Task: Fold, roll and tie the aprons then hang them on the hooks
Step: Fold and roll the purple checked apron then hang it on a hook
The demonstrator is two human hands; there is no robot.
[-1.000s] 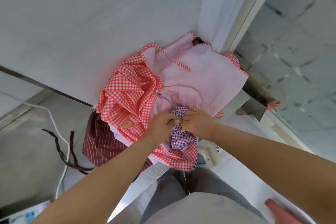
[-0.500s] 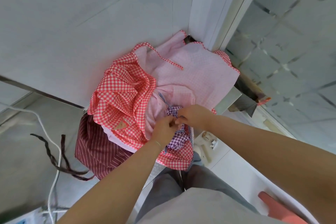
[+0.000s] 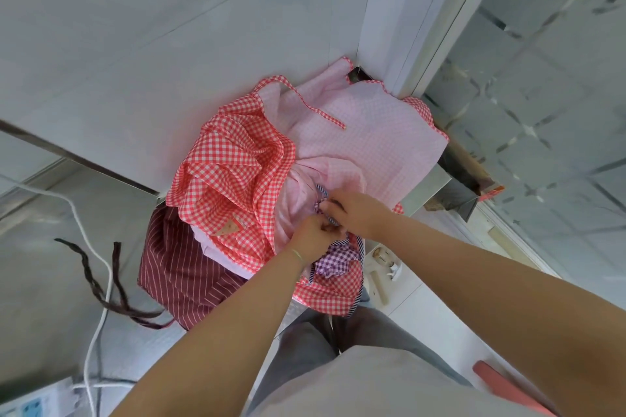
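Purple checked apron [image 3: 333, 259], bunched at 6 o'clock of the pink apron [image 3: 366, 145], we're tying: left hand [image 3: 313, 239] and right hand [image 3: 359, 213] both pinch its striped strap [image 3: 321, 191]; next, cinch the knot.

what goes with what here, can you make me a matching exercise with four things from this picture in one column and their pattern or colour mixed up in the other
Things
1. apron with the ruffle
2. apron hanging lowest on the left
3. bundle under the hands
4. cable on the left

Looks
A. purple and white checks
B. plain white
C. red and white checks
D. dark red with thin white stripes

Pairs: 1-C, 2-D, 3-A, 4-B
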